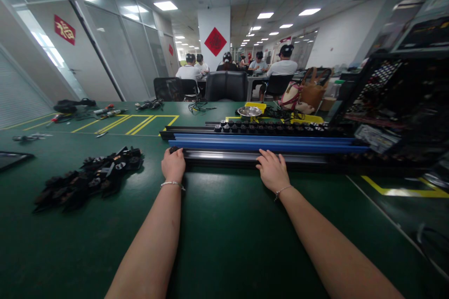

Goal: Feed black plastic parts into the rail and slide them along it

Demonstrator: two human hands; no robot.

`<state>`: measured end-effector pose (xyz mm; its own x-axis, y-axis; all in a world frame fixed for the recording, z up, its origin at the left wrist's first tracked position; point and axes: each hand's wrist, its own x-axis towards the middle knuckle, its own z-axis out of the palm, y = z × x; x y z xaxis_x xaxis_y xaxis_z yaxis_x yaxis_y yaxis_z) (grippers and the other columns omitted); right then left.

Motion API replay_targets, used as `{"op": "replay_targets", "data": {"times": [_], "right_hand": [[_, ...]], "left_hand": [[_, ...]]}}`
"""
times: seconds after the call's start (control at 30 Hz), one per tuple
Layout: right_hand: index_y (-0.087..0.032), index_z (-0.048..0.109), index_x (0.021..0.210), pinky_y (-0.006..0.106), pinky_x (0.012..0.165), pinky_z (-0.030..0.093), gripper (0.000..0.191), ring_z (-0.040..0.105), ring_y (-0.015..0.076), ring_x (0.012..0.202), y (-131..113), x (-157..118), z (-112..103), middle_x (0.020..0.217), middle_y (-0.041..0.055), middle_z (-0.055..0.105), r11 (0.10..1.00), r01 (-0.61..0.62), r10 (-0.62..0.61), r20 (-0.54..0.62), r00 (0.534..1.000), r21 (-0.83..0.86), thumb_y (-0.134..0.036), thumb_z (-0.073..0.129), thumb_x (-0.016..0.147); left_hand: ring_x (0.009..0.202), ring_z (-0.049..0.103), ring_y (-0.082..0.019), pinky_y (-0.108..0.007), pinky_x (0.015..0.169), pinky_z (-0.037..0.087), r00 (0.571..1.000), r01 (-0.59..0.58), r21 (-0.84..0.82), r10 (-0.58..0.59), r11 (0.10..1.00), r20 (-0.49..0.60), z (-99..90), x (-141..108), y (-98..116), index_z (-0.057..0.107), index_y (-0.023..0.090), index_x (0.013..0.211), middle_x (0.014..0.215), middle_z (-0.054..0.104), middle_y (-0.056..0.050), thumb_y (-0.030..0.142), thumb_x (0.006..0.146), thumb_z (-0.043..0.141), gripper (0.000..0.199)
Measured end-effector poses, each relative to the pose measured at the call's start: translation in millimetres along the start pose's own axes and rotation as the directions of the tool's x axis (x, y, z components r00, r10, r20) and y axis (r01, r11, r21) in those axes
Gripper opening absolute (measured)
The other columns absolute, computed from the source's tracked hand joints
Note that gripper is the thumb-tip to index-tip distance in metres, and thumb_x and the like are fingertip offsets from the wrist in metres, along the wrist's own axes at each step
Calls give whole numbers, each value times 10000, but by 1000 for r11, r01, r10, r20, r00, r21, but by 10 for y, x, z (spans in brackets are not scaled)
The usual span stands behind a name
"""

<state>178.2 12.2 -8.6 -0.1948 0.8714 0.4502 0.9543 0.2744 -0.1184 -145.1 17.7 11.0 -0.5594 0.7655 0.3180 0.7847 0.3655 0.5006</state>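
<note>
A long rail point(220, 155) with a shiny grey face and black edges lies crosswise on the green table in front of me. At its left end my left hand point(173, 167) is closed around a small black part point(173, 149), mostly hidden by the fingers. My right hand point(274, 171) rests farther along the same rail, fingers spread over its top. Just behind it runs a blue rail point(266, 142). Beyond that stands a row of small black parts point(273, 127) on a black rail. Left of my left hand, a pile of similar black parts point(94, 175) lies on the table.
A metal bowl point(249, 111) and yellow trays point(256, 105) stand behind the rails. Tools point(108, 112) and cables point(200, 106) lie at the far edge. A dark rack point(393, 103) rises on the right. Several people sit farther back, beyond a black chair point(226, 86).
</note>
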Motion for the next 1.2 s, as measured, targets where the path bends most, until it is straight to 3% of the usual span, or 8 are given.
{"op": "replay_targets", "data": {"times": [0.3, 0.6, 0.73, 0.87, 0.93, 1.03, 1.13, 1.2], "right_hand": [[-235, 613, 971, 514, 1050, 201, 201, 377, 245, 1272, -4, -4, 1, 1372, 40, 483, 1000, 8, -8, -5, 1000, -10, -232, 441, 868], [-240, 619, 998, 500, 1048, 216, 230, 382, 241, 1269, 1, -18, -8, 1363, 40, 493, 1000, 4, -4, -13, 1000, 3, -254, 431, 866], [-248, 620, 997, 486, 1046, 231, 238, 401, 233, 1254, -9, -14, -4, 1338, 37, 517, 999, 7, -5, -39, 999, 52, -269, 426, 860], [-231, 602, 992, 508, 1028, 258, 253, 439, 241, 1208, 133, 45, -89, 1243, 65, 580, 984, -82, 104, -142, 984, 159, -320, 408, 856], [-195, 566, 1086, 510, 1012, 283, 319, 422, 261, 1216, 321, 63, -173, 1274, 111, 540, 958, -208, 259, -283, 923, 197, -316, 397, 843], [-150, 506, 1198, 524, 1022, 272, 437, 333, 306, 1274, 680, 21, -288, 1362, 162, 423, 867, -433, 499, -452, 740, 248, -303, 433, 796], [-159, 475, 1254, 578, 1026, 244, 524, 264, 368, 1300, 951, -78, -342, 1425, 175, 320, 721, -623, 686, -434, 584, 302, -290, 494, 747], [-189, 451, 1289, 587, 1023, 250, 570, 250, 382, 1306, 1030, -130, -349, 1445, 161, 289, 666, -677, 741, -382, 552, 314, -294, 512, 733]], "left_hand": [[1107, 544, -247, -356, 954, 428, 1000, 25, -13, -25, 1000, 3, -96, 173, -204, 694, 201, 1054, 1303, 520, -107, 333, 897, 292, 452], [1121, 518, -315, -441, 953, 405, 990, 91, 86, -81, 992, -112, -574, 428, -450, 687, 176, 1031, 1292, 525, -138, 410, 873, 302, 478], [1237, 389, -307, -447, 991, 346, 952, 285, 139, -263, 948, -158, -828, 583, -652, 534, 184, 1241, 1303, 521, -112, 509, 826, 366, 553], [1301, 276, -331, -476, 1027, 276, 929, 368, 183, -352, 912, -112, -1007, 633, -898, 550, 155, 1204, 1384, 436, -107, 439, 800, 396, 518], [1300, 264, -356, -490, 1023, 263, 924, 382, 209, -376, 900, -71, -1043, 628, -1007, 584, 171, 1166, 1395, 417, -111, 449, 788, 395, 506], [1292, 268, -368, -488, 1012, 258, 909, 398, 291, -417, 870, 6, -1036, 617, -1129, 563, 212, 1203, 1404, 386, -119, 478, 774, 382, 536], [1288, 268, -383, -489, 990, 265, 885, 418, 325, -461, 848, 65, -989, 629, -1193, 527, 252, 1246, 1400, 369, -136, 507, 764, 375, 566], [1287, 270, -393, -497, 974, 276, 867, 444, 308, -490, 842, 90, -954, 649, -1207, 514, 284, 1256, 1404, 366, -136, 522, 758, 385, 567]]}}
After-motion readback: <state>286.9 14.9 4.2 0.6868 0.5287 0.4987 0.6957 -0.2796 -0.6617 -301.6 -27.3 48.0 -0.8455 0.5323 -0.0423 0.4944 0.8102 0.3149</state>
